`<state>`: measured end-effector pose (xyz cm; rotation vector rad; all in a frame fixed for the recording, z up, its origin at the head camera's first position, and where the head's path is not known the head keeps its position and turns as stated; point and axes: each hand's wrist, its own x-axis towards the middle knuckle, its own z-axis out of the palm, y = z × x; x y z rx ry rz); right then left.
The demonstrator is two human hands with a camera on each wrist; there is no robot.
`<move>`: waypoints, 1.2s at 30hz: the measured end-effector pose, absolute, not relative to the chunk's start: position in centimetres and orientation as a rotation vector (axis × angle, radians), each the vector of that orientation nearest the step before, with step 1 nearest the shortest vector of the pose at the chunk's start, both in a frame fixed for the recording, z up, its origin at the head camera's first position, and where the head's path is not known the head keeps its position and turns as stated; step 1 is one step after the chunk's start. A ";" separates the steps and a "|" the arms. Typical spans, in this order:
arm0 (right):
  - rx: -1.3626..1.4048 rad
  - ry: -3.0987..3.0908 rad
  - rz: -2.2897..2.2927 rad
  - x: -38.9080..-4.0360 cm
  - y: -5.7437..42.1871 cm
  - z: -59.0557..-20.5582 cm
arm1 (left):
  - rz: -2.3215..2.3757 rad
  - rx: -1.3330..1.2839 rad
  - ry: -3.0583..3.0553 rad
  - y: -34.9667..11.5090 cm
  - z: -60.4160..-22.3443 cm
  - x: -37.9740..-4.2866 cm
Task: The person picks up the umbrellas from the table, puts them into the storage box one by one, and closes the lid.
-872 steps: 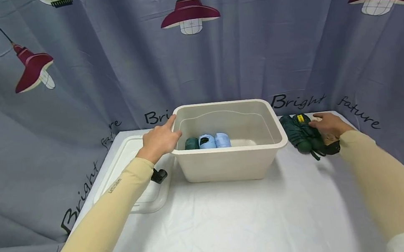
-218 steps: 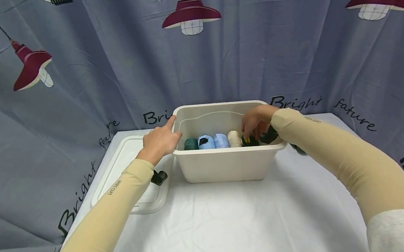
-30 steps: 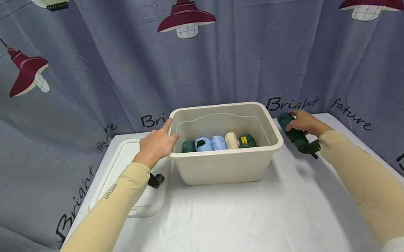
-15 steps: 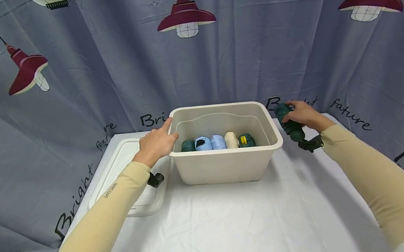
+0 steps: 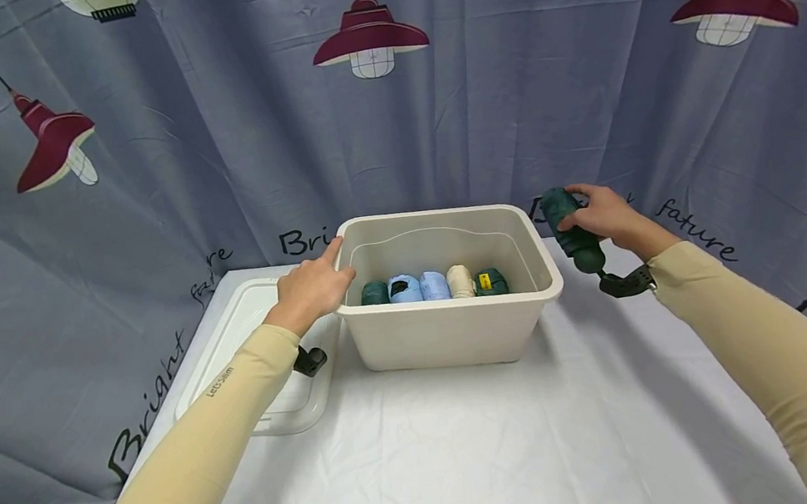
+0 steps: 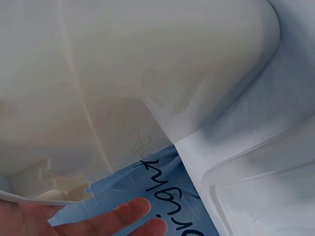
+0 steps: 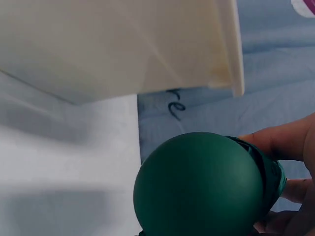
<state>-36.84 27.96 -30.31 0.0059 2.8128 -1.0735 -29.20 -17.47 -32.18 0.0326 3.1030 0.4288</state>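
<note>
In the head view my right hand (image 5: 606, 214) holds a dark green folding umbrella (image 5: 568, 223) in the air, beyond the right side of a cream plastic bin (image 5: 451, 332). The umbrella's smooth round handle end (image 7: 197, 184) fills the lower middle of the right wrist view, with my fingers around the fabric behind it. My left hand (image 5: 313, 288) rests on the bin's left rim, index finger straight. Inside the bin several rolled bundles stand in a row: dark green (image 5: 374, 293), light blue (image 5: 419, 288), cream (image 5: 461, 282) and dark green with a yellow label (image 5: 490, 282). Their lower parts are hidden.
A pale bin lid (image 5: 245, 318) lies flat on the white-covered table (image 5: 487, 443), partly beneath my left forearm. Behind the table hangs a grey-blue curtain (image 5: 241, 162) printed with lamps and lettering. Bare wall and floor show at the bin's right inside end.
Over the last second my right hand has lifted the green umbrella up from the table. Earlier, the cream and yellow-labelled green bundles joined the row in the bin. My left hand keeps its place.
</note>
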 end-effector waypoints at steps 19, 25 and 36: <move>-0.066 2.829 -1.121 -34.9 25.2 -27.2 | 0.429 0.035 3.115 -17.5 -32.3 -29.2; -0.075 2.776 -1.127 -34.3 24.3 -26.4 | 0.431 0.033 3.104 -17.4 -32.3 -29.3; -0.169 2.775 -1.060 -33.9 21.8 -25.5 | 0.415 0.026 3.108 -17.4 -32.2 -29.3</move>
